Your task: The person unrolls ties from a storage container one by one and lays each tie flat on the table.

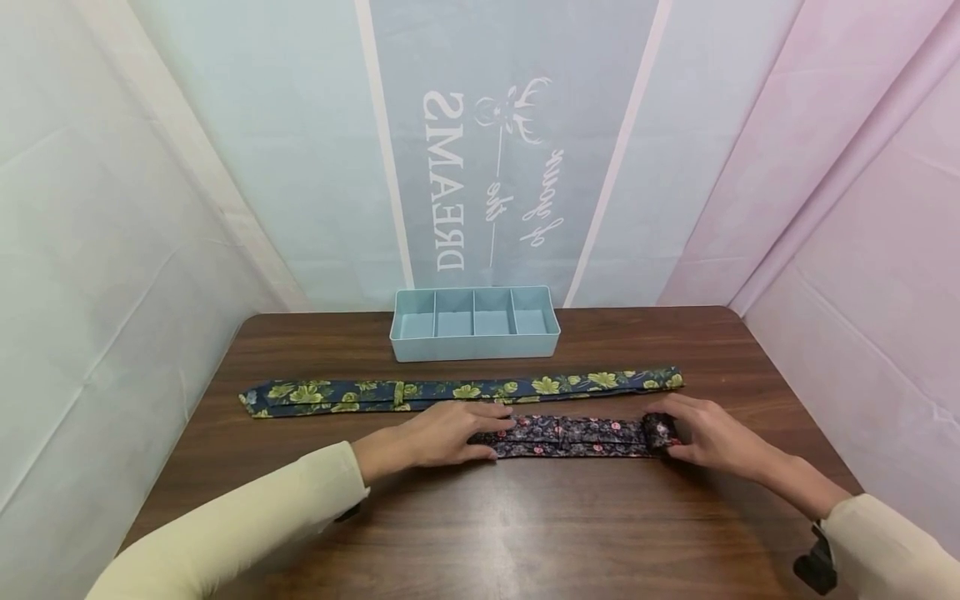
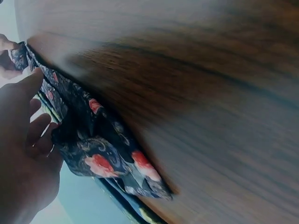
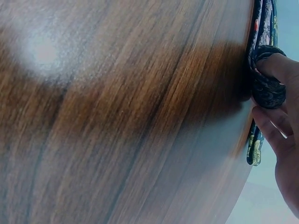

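A dark necktie with pink-red flowers (image 1: 585,437) lies lengthwise across the table, its right end wound into a small roll (image 1: 660,433). My right hand (image 1: 712,437) grips that roll; in the right wrist view the thumb (image 3: 280,67) is pushed into the coil and fingers support it from below. Over the tie's left part rests my left hand (image 1: 438,435), fingers extended and thumb at the near edge. The left wrist view shows the tie's loose wide end (image 2: 112,163) sticking out beside the palm. Just behind lies a navy necktie with yellow-green flowers (image 1: 450,392), stretched flat.
A light blue organizer box (image 1: 474,347) with several compartments stands at the back edge of the brown wooden table (image 1: 495,533). Behind it hangs a printed cloth backdrop (image 1: 517,50), with pale cloth on both sides.
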{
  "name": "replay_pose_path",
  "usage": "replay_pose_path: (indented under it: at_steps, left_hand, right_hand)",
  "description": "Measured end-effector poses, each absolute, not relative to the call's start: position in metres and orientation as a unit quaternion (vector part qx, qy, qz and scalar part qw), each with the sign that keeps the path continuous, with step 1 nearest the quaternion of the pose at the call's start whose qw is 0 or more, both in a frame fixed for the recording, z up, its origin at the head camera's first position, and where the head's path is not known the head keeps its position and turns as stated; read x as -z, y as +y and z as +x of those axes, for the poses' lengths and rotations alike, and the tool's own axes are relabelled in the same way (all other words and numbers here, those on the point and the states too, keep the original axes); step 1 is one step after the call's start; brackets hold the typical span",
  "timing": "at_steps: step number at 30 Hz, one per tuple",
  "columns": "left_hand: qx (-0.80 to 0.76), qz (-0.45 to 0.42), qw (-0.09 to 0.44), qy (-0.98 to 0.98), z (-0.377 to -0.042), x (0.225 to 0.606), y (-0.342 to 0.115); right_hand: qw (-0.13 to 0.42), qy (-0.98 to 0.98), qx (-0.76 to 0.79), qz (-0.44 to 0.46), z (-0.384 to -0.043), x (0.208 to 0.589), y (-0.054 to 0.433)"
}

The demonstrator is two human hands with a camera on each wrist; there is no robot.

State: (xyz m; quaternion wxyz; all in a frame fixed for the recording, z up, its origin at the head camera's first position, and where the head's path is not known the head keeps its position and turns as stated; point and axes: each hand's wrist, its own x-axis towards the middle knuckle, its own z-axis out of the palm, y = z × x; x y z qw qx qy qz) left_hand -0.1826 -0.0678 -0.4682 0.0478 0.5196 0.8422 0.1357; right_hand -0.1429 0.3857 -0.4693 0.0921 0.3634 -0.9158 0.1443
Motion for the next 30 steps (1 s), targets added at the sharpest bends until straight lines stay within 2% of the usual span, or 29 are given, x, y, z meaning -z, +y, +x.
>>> replay_pose_path:
  at_steps: [8, 25, 30]
  left_hand:
    - [-0.138, 0.504, 0.089, 0.848, -0.184, 0.475, -0.063]
    - [-0.137, 0.506, 0.084, 0.847, -0.185, 0.478, -0.076]
    - [-0.140, 0.515, 0.077, 0.842, -0.186, 0.477, -0.084]
  right_hand:
    - [0.079, -0.915, -0.162, 0.362, -0.144, 0.469, 0.383]
    - [0.071, -0.918, -0.161, 0.356, -0.145, 0.470, 0.384]
    - [0.083, -0.911, -0.163, 0.369, -0.145, 0.469, 0.384]
